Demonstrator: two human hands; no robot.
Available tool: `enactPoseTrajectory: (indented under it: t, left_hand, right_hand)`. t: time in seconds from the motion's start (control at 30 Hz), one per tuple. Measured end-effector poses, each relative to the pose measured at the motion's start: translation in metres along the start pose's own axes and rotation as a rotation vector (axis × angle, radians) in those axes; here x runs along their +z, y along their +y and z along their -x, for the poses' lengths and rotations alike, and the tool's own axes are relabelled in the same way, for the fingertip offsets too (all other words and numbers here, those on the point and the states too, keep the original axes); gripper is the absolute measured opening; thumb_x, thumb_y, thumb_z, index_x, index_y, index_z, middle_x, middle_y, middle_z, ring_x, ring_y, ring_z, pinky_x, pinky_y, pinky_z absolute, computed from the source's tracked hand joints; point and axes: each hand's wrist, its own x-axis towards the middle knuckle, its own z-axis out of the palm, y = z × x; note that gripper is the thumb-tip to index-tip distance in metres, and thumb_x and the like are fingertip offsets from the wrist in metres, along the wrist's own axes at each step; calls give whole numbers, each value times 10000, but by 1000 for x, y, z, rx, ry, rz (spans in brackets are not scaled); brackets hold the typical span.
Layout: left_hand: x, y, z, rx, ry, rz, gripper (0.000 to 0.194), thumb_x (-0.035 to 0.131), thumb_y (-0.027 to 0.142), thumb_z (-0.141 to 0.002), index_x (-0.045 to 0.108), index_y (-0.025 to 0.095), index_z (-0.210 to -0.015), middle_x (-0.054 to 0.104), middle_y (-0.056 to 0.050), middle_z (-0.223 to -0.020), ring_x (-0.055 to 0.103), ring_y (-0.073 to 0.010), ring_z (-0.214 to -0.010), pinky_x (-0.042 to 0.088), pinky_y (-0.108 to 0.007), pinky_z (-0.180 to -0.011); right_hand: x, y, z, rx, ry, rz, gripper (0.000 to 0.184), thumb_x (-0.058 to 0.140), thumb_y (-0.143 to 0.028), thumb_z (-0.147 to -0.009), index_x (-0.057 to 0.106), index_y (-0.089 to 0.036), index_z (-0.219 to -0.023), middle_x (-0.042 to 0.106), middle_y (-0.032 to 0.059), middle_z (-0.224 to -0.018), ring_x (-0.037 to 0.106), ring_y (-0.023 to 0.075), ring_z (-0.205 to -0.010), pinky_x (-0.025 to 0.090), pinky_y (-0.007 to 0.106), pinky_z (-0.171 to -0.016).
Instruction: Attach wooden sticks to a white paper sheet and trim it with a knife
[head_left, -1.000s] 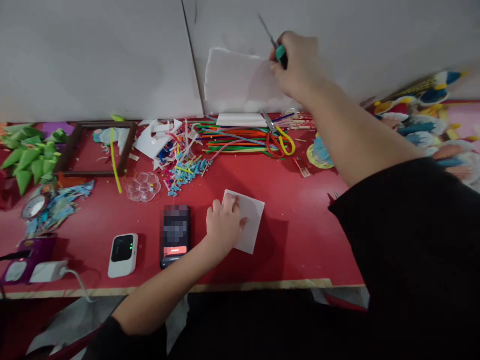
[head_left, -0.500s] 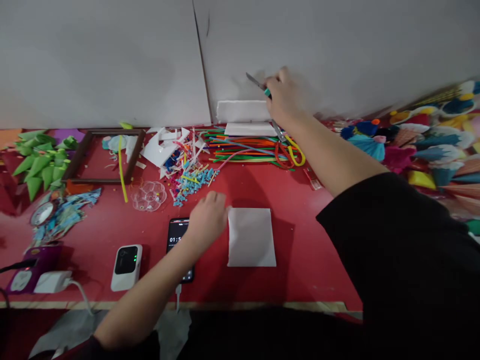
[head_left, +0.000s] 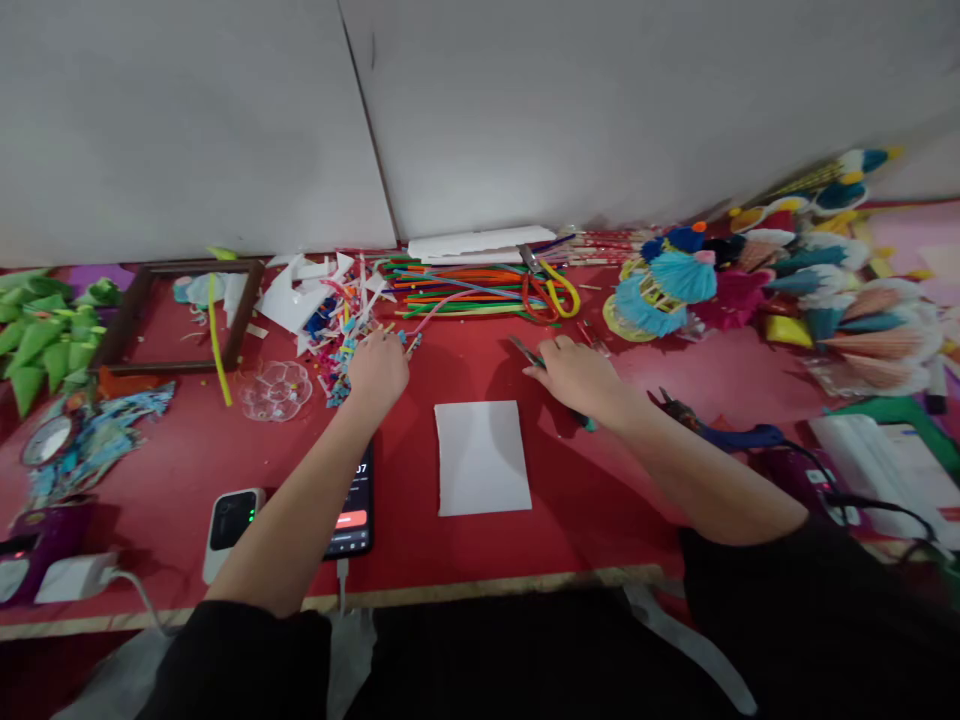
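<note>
A white square sheet of paper [head_left: 482,457] lies flat on the red table [head_left: 600,500] between my two hands. My left hand [head_left: 377,367] reaches past it to the pile of small coloured paper bits [head_left: 339,352], fingers curled down onto them. My right hand [head_left: 576,379] rests on the table just right of the sheet, closed around a green-handled tool [head_left: 529,353] whose metal tip points left. What the left fingers hold, if anything, is hidden.
Coloured sticks and scissors [head_left: 480,285] lie by the wall with folded white paper [head_left: 469,243]. A brown frame [head_left: 176,310], green paper cones [head_left: 41,335], a clear dish [head_left: 276,390], a phone [head_left: 352,505], a white device [head_left: 229,520] and tasselled crafts [head_left: 750,280] surround the work area.
My right hand came down from the wall to the table with the tool. My left hand left the white sheet and moved up to the coloured bits.
</note>
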Motion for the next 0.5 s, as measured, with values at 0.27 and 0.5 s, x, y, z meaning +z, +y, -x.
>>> enactPoseTrajectory:
  t: [0.27,0.5]
  left_hand:
    - [-5,-5,-3,-110,19,348,392,620,395,-940,576,184,-1267,603,-98,-1278,625,-234,-1092,557,-453,-908]
    - [-3,-11,12,-74,-168,957,397,617,397,-942,573,177,-1269,603,-99,-1276,627,-233,-1086,559,-459,-906]
  right_hand:
    - [-13,31,-64,111,169,-103,359,400,-302,-1021,553,-76,-1255,592,217,-1281,579,279,-1175,448,373,-977]
    - [-9,37,-121,194,119,-130,414,626,-393,-935,583,-156,-1271,600,115,-1274,616,234,-1098,534,456,-922]
